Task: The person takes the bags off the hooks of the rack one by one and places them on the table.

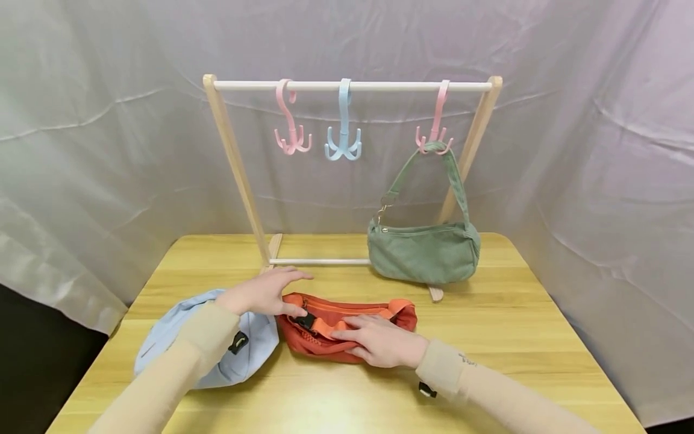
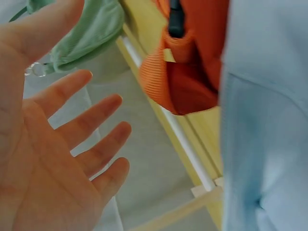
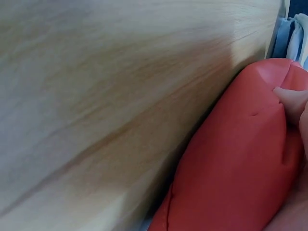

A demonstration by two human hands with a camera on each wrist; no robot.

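Observation:
A red-orange waist bag [image 1: 325,346] with an orange strap and a black buckle [image 1: 305,320] lies on the table. My right hand [image 1: 382,340] grips its front and top; in the right wrist view the thumb [image 3: 292,103] sinks into the red fabric and creases it, while the other fingers are mostly hidden there. My left hand [image 1: 260,294] hovers over the bag's left end with fingers spread, its thumb near the buckle. The left wrist view shows that palm [image 2: 53,159] holding nothing. Under the left forearm lies a light blue bag [image 1: 255,346], partly covered.
Behind stands a rack with wooden posts [image 1: 234,157] and a white rail [image 1: 390,86]. From it hang a pink hook [image 1: 290,123], a blue hook [image 1: 344,123] and another pink hook [image 1: 438,114], which carries a green shoulder bag [image 1: 423,253]. Grey curtains surround the wooden table [image 1: 520,337].

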